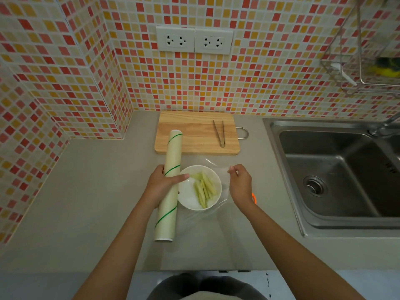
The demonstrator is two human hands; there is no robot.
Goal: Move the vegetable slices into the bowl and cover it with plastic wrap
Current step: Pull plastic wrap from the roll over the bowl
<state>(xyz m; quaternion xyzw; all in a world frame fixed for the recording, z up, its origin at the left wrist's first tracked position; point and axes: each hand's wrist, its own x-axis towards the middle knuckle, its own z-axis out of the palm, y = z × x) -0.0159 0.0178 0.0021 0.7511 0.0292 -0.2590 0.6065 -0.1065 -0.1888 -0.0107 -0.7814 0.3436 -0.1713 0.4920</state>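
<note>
My left hand (161,186) grips the roll (170,187); right hand (239,184) pinches the wrap (216,163) over the bowl (188,198). Risk: film clinging to itself.

Desk (86,191) lay open left of roll (170,185); cutting board (190,135) behind bowl (188,198), sink (335,176) bounded right.

Matt wooden board (190,133), shiny steel sink (337,169), clear glossy wrap (218,167).

Soft, even indoor light with faint shadows. Wide-angle view bends the tiled wall (65,61) at the edges. The wire rack (368,61) at top right looks blurred.
</note>
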